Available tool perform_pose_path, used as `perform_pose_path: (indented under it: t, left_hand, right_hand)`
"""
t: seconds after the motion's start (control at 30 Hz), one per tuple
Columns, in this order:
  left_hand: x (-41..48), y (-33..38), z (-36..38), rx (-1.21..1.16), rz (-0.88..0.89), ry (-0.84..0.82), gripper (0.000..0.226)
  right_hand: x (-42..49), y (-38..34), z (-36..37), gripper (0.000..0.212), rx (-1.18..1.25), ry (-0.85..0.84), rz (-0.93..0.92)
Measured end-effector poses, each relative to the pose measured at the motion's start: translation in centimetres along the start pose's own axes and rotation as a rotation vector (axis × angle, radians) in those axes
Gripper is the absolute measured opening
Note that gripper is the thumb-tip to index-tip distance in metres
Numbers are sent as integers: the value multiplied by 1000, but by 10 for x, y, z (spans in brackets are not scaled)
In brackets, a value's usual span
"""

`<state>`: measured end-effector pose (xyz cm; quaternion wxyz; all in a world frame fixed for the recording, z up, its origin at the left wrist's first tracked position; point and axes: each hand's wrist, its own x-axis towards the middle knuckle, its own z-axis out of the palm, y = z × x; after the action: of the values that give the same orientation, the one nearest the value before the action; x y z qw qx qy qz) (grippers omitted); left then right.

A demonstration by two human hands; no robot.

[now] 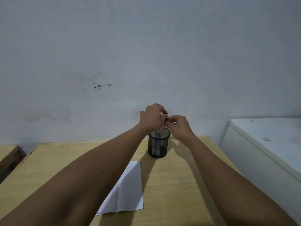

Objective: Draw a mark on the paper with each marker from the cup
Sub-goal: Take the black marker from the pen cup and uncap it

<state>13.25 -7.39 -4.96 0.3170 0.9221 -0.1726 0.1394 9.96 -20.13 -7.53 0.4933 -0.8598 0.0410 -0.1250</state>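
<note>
A black mesh cup (157,147) stands near the far edge of the wooden table (175,185), with markers (162,132) sticking up inside it. Both my hands meet right above the cup's rim. My left hand (152,118) has its fingers closed around the top of a marker that still reaches down into the cup. My right hand (179,126) pinches at the same spot, fingertips touching the marker's upper end; the marker tops are mostly hidden by the fingers. A white sheet of paper (128,191) lies on the table in front of the cup, partly covered by my left forearm.
A grey wall (146,54) rises directly behind the table. A white cabinet (263,144) stands to the right of the table, slightly higher than it. Another wooden surface (8,154) sits at the far left, across a gap.
</note>
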Motion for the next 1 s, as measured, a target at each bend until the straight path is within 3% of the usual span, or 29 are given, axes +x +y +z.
perform_pose_path:
  t: [0.37,0.73,0.9,1.0]
  left_hand:
    - [-46,51,-140,-368,-30,198,18]
    - [-123,26,-234,-202,-147,429,18]
    - [-137,-2,-243,-206,-208,504,17]
    - [-138,-24,-243,-232,-247,523,15]
  right_hand:
    - [-66,-117,-23,20,63,-8,-226]
    - [-137,-197,30,2,103,-4,-317]
    - [-144,-201,65,27,10,-31,-270]
    - [-143,-190,85,24,-28,-43,-249]
